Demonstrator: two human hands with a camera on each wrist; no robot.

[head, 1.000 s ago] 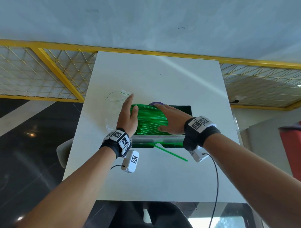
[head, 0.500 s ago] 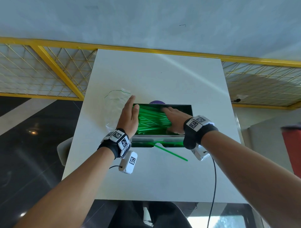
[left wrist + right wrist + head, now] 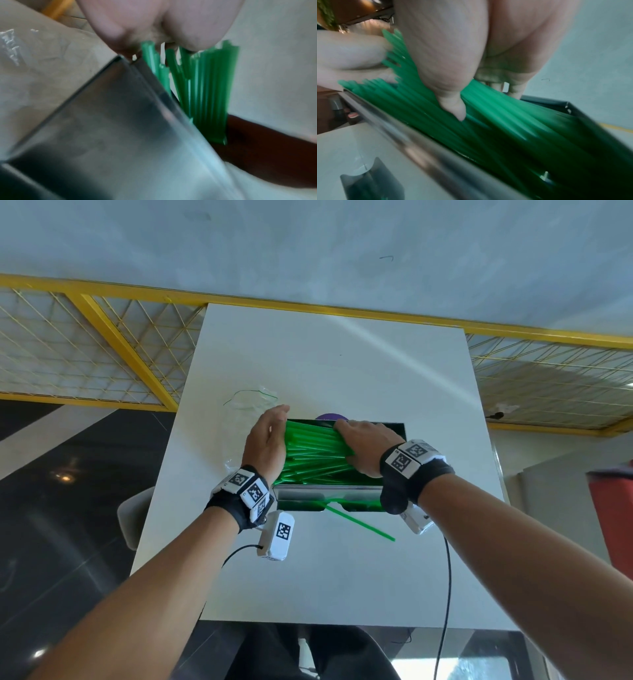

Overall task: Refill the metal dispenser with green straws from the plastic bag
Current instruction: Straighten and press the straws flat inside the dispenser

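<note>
Nearest, one loose straw (image 3: 358, 522) is seen lying on the tabletop (image 3: 342, 577), its end at the slot of the metal dispenser (image 3: 329, 493). In the open bin the green straws (image 3: 315, 450) are being levelled: the left hand (image 3: 265, 445), fingers straight, is pressed against their ends, and the right hand (image 3: 364, 448) is laid flat on top. Pressing down and squaring the ends is judged next. The plastic bag (image 3: 246, 409) lies slack beyond.

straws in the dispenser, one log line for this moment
green straws in metal dispenser | left hand squares ends | right hand presses pile | one straw on table
</note>
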